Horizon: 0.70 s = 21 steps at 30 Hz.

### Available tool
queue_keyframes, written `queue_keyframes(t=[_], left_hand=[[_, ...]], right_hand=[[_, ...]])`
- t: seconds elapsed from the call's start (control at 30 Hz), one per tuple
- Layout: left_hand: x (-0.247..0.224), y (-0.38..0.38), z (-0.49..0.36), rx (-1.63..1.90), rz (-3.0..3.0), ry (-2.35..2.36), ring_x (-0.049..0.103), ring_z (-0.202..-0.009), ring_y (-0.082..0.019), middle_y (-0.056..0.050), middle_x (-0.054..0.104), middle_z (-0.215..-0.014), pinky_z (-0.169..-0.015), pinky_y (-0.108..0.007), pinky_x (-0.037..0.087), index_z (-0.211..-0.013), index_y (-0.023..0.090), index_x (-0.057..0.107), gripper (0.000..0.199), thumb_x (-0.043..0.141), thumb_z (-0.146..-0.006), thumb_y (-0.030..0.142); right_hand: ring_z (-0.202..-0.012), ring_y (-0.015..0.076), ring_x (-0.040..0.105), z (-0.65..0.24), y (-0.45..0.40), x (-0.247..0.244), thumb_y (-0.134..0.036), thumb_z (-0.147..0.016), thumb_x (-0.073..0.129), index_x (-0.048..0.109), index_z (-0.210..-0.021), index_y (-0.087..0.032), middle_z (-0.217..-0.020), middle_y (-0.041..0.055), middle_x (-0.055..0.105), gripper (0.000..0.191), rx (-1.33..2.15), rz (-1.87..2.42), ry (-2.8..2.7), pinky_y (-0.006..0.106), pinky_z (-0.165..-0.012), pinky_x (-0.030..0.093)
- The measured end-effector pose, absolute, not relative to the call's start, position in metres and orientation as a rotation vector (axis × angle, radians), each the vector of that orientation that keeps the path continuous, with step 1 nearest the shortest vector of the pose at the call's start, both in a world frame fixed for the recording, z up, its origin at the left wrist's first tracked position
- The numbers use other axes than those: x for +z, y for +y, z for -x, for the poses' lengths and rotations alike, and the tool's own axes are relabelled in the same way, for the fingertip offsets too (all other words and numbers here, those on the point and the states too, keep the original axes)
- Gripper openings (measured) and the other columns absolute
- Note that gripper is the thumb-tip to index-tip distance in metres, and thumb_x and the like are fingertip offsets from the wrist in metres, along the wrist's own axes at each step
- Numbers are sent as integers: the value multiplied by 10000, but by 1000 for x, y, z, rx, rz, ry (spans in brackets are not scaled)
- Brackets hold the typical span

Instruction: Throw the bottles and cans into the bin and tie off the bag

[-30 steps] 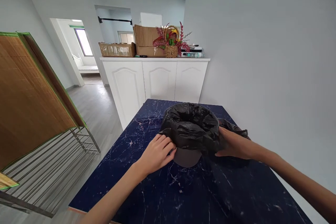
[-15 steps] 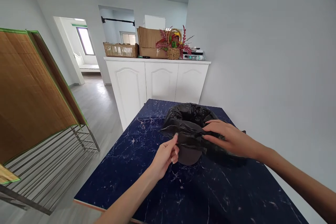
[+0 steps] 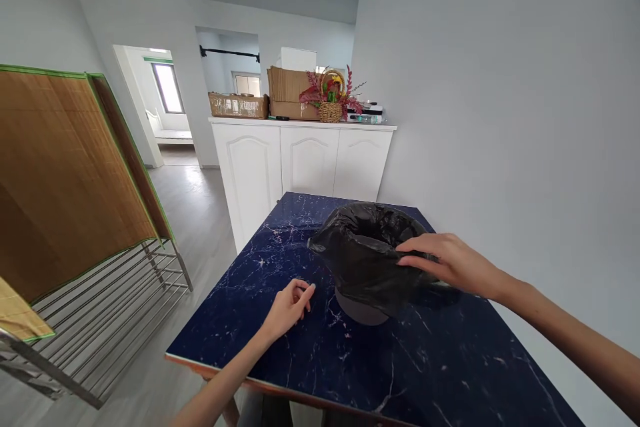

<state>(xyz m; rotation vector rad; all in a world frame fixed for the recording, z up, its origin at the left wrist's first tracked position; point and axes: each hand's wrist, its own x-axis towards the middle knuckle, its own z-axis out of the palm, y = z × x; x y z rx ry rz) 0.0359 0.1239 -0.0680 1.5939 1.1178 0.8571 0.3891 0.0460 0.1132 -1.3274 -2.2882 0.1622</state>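
Your right hand (image 3: 453,265) pinches the black plastic bag (image 3: 357,270) by its rim, draped around the gray bin (image 3: 361,310) between your hands. Your left hand (image 3: 286,310) hovers empty, loosely curled. The thin film seems to call for gentle handling.

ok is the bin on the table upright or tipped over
Upright: the bin has its base on the table, and the black bag's opening faces up.
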Motion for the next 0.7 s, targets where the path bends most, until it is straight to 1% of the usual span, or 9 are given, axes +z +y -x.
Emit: queue_keyframes(t=[0.1, 0.17, 0.27, 0.33, 0.37, 0.47, 0.53, 0.7], left_hand=[[-75, 123, -8, 934, -1625, 1201, 561, -493, -146, 32, 627, -675, -425, -251, 445, -986, 210, 606, 614, 598, -841, 807], [-78, 123, 8, 982, -1631, 1243, 557, -482, -144, 37, 617, -667, -429, -258, 461, -974, 213, 594, 613, 568, -848, 812], [-78, 121, 25, 1019, -1648, 1261, 568, -484, -150, 34, 617, -653, -436, -262, 469, -945, 214, 597, 605, 562, -846, 810], [-76, 118, 30, 1026, -1665, 1256, 566, -480, -150, 31, 619, -643, -438, -262, 464, -922, 217, 604, 598, 558, -847, 808], [-75, 116, 31, 1030, -1674, 1253, 561, -479, -149, 29, 621, -642, -441, -262, 461, -916, 218, 609, 593, 556, -850, 805], [-74, 113, 31, 1043, -1703, 1248, 548, -485, -144, 27, 629, -650, -468, -261, 456, -915, 221, 623, 574, 563, -859, 788], [-74, 112, 30, 1046, -1718, 1246, 548, -499, -143, 25, 636, -660, -492, -262, 457, -918, 219, 629, 559, 572, -866, 773], [-76, 111, 31, 1031, -1731, 1252, 546, -506, -149, 24, 631, -652, -519, -271, 462, -918, 218, 629, 542, 561, -893, 755]], right_hand=[[-935, 335, 808, -394, 6, 115, -694, -1032, 504, 812, -1196, -353, -1101, 44, 839, 488, 96, 1336, -2297, 477, -826, 667], [-900, 334, 815, -401, -22, 113, -632, -1045, 533, 802, -1223, -365, -1094, 34, 841, 420, 20, 1363, -2312, 450, -748, 671], [-932, 341, 819, -424, -60, 101, -534, -1051, 569, 785, -1269, -388, -1145, 15, 832, 339, -137, 1418, -2313, 430, -703, 677], [-944, 349, 819, -449, -80, 89, -513, -1045, 566, 778, -1287, -408, -1183, 8, 821, 338, -221, 1478, -2277, 432, -700, 689], [-921, 349, 822, -464, -89, 82, -523, -1033, 567, 786, -1269, -425, -1183, 2, 820, 337, -257, 1487, -2266, 428, -677, 695], [-958, 336, 817, -514, -106, 59, -528, -1040, 504, 786, -1246, -498, -1187, -27, 816, 350, -401, 1574, -2204, 433, -715, 712], [-956, 331, 817, -544, -113, 46, -559, -1027, 502, 777, -1249, -518, -1186, -23, 818, 356, -497, 1676, -2143, 447, -708, 709], [-869, 326, 821, -584, -116, 29, -620, -1009, 495, 770, -1251, -488, -1176, -4, 827, 389, -637, 1844, -2036, 460, -621, 669]])
